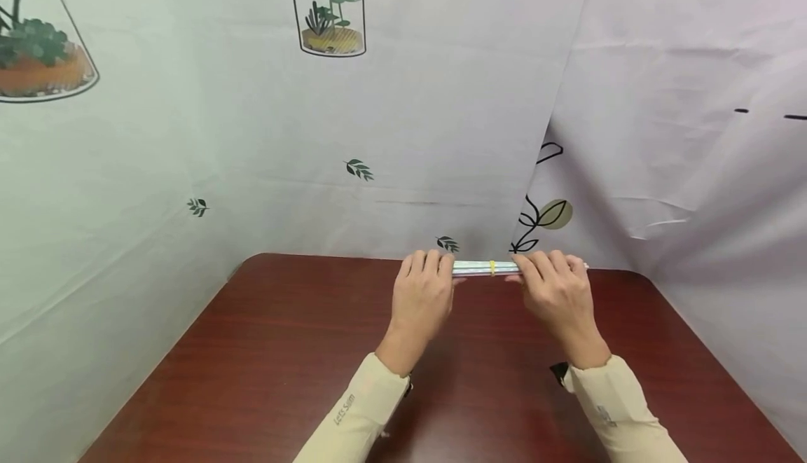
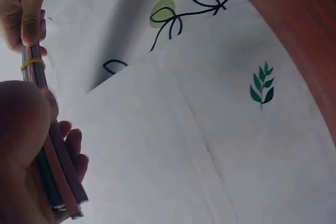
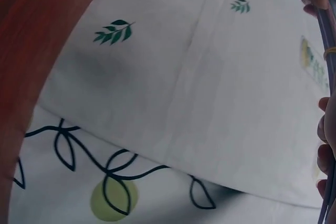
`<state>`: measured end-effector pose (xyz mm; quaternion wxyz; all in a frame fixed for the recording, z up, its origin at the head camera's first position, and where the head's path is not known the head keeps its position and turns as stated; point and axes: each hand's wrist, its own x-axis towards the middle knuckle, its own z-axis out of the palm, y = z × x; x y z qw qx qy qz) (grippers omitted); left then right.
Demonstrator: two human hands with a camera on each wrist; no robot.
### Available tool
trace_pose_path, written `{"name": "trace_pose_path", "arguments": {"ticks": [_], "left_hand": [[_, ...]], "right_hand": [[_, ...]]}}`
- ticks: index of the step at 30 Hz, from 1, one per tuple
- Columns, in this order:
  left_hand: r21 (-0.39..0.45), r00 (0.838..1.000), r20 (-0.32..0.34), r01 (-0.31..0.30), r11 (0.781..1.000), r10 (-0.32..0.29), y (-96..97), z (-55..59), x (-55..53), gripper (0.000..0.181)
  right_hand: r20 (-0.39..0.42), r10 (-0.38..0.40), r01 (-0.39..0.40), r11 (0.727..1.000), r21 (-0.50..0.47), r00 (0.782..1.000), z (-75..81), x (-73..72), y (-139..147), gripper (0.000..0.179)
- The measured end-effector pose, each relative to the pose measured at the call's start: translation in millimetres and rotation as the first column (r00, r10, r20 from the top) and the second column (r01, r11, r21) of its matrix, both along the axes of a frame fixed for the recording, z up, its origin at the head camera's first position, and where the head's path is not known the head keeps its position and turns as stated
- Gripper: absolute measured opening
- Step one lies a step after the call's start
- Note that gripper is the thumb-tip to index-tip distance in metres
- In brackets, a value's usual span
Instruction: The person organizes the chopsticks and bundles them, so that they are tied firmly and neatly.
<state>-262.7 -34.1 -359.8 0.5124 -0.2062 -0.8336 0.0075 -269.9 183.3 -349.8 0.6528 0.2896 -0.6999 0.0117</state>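
Note:
Both hands hold a bundle of long, thin coloured sticks [image 1: 473, 267] level above the far part of the table. A yellow band [image 1: 492, 267] circles its middle, between the hands. The left hand [image 1: 424, 293] grips the left part with curled fingers. Likewise, the right hand [image 1: 560, 296] grips the right part. In the left wrist view, teal, pink and purple sticks [image 2: 62, 169] stick out past the left palm, their ends uneven. The right wrist view catches only one edge of the bundle [image 3: 326, 30]. Exactly what kind of sticks they are cannot be told.
The dark red-brown wooden table [image 1: 265, 365] has rounded far corners. White cloth [image 1: 410, 113] printed with leaves and plant jars hangs behind it and along both sides. A dark strap [image 1: 558, 373] shows at the right wrist, by the pale sleeve [image 1: 621, 407].

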Motion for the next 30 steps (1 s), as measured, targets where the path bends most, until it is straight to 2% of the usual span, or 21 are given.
{"name": "trace_pose_path", "arguments": {"ticks": [4,10,23,30], "left_hand": [[0.002,0.999,-0.033,-0.03,1.0,0.03,-3.6,-3.0,-4.7,0.013],[0.013,0.995,-0.092,-0.041,0.999,0.042,-6.6,-0.1,-9.0,0.02],[0.008,0.997,-0.074,-0.037,0.999,0.037,-2.3,4.5,-5.2,0.02],[0.017,0.996,-0.093,-0.014,1.0,0.016,-6.1,4.2,-3.5,0.011]], "right_hand": [[-0.035,-0.012,0.011,0.999,-0.033,0.999,-3.6,-6.7,-2.7,0.05],[-0.046,-0.053,0.048,0.994,-0.1,0.998,-5.4,-9.8,-3.6,0.058],[-0.161,-0.117,0.095,0.985,-0.143,0.98,-6.9,-10.0,-4.6,0.061],[-0.198,-0.117,0.086,0.984,-0.156,0.973,-4.8,-6.1,-7.9,0.06]]}}
